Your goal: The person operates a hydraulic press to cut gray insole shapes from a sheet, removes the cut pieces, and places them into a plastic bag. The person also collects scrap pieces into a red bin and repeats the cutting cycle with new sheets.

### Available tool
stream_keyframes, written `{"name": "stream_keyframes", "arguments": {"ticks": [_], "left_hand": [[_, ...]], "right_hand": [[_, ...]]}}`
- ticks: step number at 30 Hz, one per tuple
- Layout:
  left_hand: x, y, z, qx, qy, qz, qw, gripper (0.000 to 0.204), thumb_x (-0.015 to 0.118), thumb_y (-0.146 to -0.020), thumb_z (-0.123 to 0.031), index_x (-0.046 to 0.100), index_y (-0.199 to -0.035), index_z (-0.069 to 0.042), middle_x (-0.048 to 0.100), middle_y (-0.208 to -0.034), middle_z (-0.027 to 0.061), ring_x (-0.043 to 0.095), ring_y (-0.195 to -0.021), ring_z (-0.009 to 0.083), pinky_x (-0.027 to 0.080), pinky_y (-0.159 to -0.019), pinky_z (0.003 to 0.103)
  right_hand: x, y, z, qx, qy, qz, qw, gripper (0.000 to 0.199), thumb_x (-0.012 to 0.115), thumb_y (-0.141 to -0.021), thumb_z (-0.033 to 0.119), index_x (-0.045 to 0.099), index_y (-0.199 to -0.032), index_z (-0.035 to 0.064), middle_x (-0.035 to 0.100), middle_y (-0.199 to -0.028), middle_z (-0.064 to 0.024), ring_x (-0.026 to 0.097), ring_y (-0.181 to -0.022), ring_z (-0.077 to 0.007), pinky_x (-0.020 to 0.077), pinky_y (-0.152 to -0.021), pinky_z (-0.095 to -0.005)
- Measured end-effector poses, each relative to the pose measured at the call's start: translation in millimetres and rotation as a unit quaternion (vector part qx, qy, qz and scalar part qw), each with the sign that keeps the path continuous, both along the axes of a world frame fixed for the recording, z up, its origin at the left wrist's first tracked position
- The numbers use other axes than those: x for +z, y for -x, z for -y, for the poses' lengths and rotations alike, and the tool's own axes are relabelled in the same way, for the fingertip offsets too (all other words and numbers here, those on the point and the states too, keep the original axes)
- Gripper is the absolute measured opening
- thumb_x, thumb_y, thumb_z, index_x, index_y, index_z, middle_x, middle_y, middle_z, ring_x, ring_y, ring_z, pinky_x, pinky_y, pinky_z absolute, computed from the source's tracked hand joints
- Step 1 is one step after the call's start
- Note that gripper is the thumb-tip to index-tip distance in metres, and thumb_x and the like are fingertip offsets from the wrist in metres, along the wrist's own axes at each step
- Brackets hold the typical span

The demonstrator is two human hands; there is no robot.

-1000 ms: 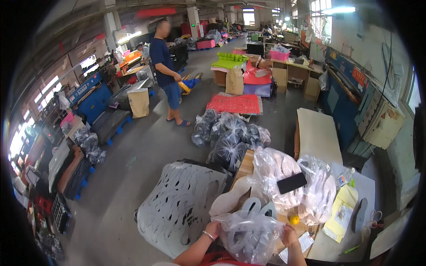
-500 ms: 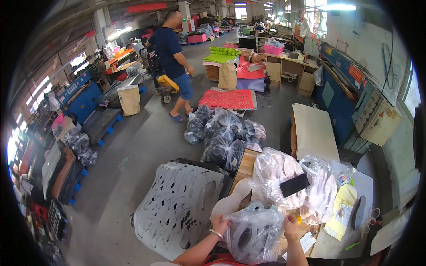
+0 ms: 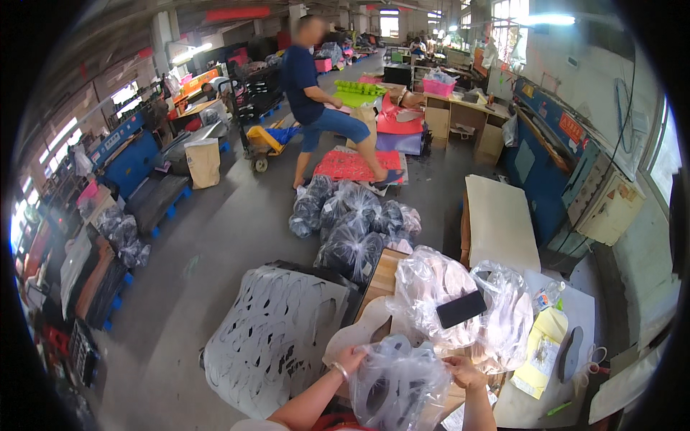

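Well, clear bag: it hangs spread between my two hands, its side edges at my fingertips and most of its body on my side of them [image 3: 399, 391].
Left hand: my thumb and fingers are pinched together on the bag's left edge, near its top [image 3: 349, 358].
Right hand: fingers closed on the upper right edge [image 3: 466, 373].
Grey cut pieces: inside the bag, midway between my hands, their rounded ends pointing away from me, just beyond my fingertips [image 3: 392, 346].
Long axis: the pieces run lengthwise from near me to away, crosswise to the line joining my hands.
Pale sole-shaped sheet: just beyond my left fingers [image 3: 363, 327].
Black phone: beyond my right fingers, on a filled bag [image 3: 461, 309].
Yellow envelope: right of my right hand, well apart [image 3: 540, 353].
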State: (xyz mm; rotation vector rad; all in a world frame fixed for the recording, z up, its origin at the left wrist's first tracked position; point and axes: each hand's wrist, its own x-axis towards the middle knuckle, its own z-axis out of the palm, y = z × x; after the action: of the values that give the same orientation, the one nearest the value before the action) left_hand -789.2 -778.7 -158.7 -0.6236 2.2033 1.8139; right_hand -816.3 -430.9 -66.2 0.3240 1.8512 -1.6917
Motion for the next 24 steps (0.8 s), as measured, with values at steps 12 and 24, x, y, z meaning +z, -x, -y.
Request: {"name": "stream_keyframes", "arguments": {"ticks": [12,24], "left_hand": [[33.6,5.1,12.1,-0.084,-0.221,-0.014,0.972,0.039,0.068,-0.082,-0.027,0.06,-0.111,-0.002,0.065,-0.097,0.0093,0.06,-0.088,0.0119,0.049,-0.075,0.028],[0.6,25.3,-11.3,0.074,-0.205,0.042,0.975,0.019,0.064,-0.085,-0.017,0.061,-0.098,-0.003,0.064,-0.083,0.0042,0.058,-0.068,0.0116,0.047,-0.058,0.026]], "right_hand": [[-58.7,7.0,44.2,-0.192,0.051,-0.247,0.948,0.013,0.057,-0.089,0.014,0.056,-0.093,0.0015,0.057,-0.081,-0.0019,0.052,-0.073,-0.0108,0.0446,-0.066,-0.0276],[-119.7,-19.4,20.2,-0.221,0.011,-0.084,0.972,0.024,0.061,-0.091,0.027,0.066,-0.085,0.0043,0.055,-0.067,0.0032,0.047,-0.057,-0.0068,0.0386,-0.051,-0.0225]]}}
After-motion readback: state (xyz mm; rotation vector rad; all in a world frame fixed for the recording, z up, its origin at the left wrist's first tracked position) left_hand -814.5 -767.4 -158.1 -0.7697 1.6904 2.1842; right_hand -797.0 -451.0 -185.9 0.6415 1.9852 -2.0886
